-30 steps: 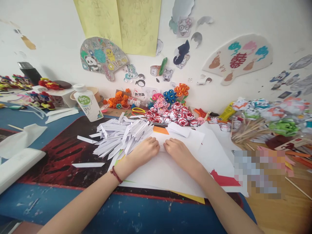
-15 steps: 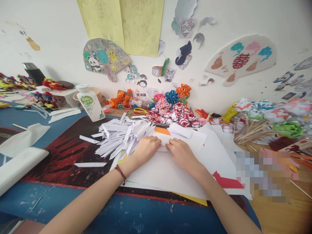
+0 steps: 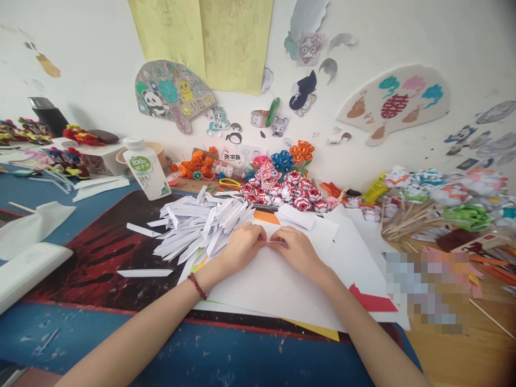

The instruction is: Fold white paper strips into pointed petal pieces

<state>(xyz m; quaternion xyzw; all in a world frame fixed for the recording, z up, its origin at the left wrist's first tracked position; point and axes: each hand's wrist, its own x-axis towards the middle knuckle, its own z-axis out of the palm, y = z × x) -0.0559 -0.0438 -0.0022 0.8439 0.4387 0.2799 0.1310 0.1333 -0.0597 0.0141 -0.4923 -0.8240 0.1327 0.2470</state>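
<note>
My left hand (image 3: 245, 246) and my right hand (image 3: 295, 248) almost meet over a stack of large white paper sheets (image 3: 270, 290). The fingers of both are bent into a pinch on a small white paper strip (image 3: 274, 241), most of which they hide. Left of my left hand lies a heap of folded white paper strips (image 3: 193, 223). A single folded strip (image 3: 145, 273) rests apart on the dark mat (image 3: 100, 269). Just beyond my hands are an orange paper piece (image 3: 266, 217) and a folded white sheet (image 3: 296, 216).
Along the wall stand a white bottle (image 3: 145, 169), red-and-white paper flowers (image 3: 288, 192) and blue flowers (image 3: 282, 160). Thin wooden sticks (image 3: 409, 217) lie to the right, with wrapped flowers (image 3: 467, 215) behind. A long white object (image 3: 32, 274) sits at the left.
My fingers have gone from pressing along the strip to pinching it, with the knuckles raised. The hands have drawn closer together. The view has shifted slightly.
</note>
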